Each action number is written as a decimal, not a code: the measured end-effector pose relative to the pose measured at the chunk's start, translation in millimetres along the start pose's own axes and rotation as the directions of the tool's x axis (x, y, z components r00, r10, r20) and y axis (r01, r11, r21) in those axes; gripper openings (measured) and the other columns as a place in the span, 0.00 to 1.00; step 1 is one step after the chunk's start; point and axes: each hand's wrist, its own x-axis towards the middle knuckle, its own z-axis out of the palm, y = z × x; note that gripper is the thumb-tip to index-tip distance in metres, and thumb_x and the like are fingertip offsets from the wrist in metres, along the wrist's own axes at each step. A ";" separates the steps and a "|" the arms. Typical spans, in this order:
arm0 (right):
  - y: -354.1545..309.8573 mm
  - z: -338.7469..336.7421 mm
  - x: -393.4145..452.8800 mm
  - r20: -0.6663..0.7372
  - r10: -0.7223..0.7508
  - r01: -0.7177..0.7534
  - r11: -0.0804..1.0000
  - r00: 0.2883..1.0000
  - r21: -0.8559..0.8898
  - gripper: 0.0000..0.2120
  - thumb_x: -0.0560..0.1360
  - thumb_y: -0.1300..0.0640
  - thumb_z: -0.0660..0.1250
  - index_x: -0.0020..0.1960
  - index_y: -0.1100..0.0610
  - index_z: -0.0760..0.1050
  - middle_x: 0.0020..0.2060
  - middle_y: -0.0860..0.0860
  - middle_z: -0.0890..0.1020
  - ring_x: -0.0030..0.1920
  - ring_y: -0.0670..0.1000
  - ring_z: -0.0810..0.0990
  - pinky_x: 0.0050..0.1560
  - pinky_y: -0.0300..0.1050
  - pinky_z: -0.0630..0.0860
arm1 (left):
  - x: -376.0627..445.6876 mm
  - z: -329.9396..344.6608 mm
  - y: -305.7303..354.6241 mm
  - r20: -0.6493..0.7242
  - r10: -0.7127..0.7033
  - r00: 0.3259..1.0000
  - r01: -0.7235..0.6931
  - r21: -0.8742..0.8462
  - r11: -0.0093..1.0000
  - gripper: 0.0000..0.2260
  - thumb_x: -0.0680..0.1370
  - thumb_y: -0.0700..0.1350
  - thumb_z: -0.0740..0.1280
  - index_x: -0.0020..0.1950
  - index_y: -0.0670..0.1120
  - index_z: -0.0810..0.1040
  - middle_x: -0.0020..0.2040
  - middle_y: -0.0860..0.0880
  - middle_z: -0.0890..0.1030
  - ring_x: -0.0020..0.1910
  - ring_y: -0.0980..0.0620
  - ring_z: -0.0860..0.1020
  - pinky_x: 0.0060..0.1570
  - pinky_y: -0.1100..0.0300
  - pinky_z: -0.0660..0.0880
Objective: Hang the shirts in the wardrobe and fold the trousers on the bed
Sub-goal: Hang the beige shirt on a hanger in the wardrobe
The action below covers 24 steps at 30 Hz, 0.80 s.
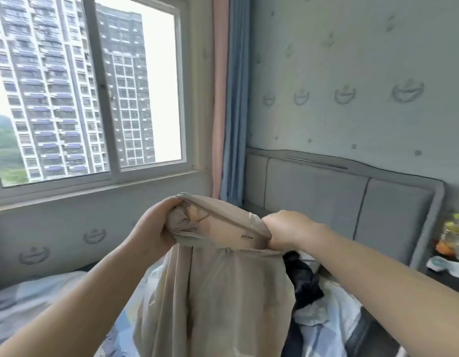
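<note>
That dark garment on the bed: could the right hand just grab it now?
Probably not yet: the right hand grips the beige trousers, as does the left hand. The dark garment lies uncovered just below it.

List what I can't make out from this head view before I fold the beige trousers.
- Beige trousers: legs cut off by the bottom edge.
- Fingertips of both hands, left and right: buried in the waistband.
- Dark garment on the bed: partly behind the trousers, type unclear.
- Nightstand items: blurred, cut by the right edge.
</note>
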 end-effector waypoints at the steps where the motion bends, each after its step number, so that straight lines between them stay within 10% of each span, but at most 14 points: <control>1: 10.8 0.8 -14.9 0.046 0.064 -0.063 0.998 0.997 -0.028 0.03 0.69 0.59 0.62 0.40 0.53 0.69 0.36 0.49 0.74 0.40 0.56 0.75 0.31 0.42 0.64 | 0.3 12.7 -5.6 0.062 -0.024 0.998 0.024 0.003 1.000 0.13 0.77 0.42 0.65 0.35 0.46 0.85 0.37 0.46 0.84 0.33 0.49 0.83 0.34 0.55 0.81; 13: 144.1 -3.2 -239.3 0.410 0.546 -0.513 0.835 0.731 -0.198 0.09 0.74 0.56 0.63 0.36 0.58 0.70 0.32 0.52 0.72 0.30 0.50 0.69 0.28 0.43 0.65 | -47.0 228.6 -108.1 0.438 -0.289 0.851 0.312 0.021 0.950 0.10 0.78 0.44 0.65 0.40 0.45 0.83 0.35 0.47 0.83 0.33 0.50 0.82 0.40 0.55 0.79; 24: 266.0 -7.5 -498.0 0.177 0.757 -0.777 0.613 0.630 0.143 0.15 0.74 0.53 0.62 0.31 0.55 0.62 0.29 0.50 0.67 0.30 0.49 0.65 0.30 0.46 0.59 | -165.5 465.0 -198.6 0.665 -0.386 0.639 0.450 0.083 0.889 0.11 0.79 0.50 0.65 0.56 0.45 0.80 0.49 0.45 0.83 0.49 0.47 0.81 0.49 0.50 0.77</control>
